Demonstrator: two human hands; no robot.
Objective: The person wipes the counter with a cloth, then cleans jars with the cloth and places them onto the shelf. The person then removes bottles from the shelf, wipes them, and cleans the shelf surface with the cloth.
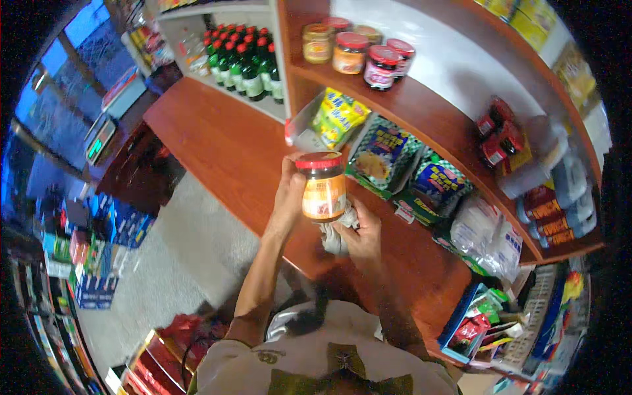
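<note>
A glass jar (323,190) with a red lid and an orange label is held upright above the wooden counter. My left hand (289,190) grips it from the left side, fingers partly hidden behind the glass. In my right hand (363,232) is a crumpled pale cloth (335,239), close below and to the right of the jar's base. Whether the cloth touches the glass is hard to tell. More red-lidded jars (350,52) stand grouped on the wooden shelf (424,111) above.
Green bottles with red caps (247,61) fill a shelf bay beyond the counter (217,128). Below the wooden shelf are a yellow packet (340,118) and boxes of packets (382,155). Plastic bottles (563,212) lie at right. A blue box of sachets (476,321) sits nearer me.
</note>
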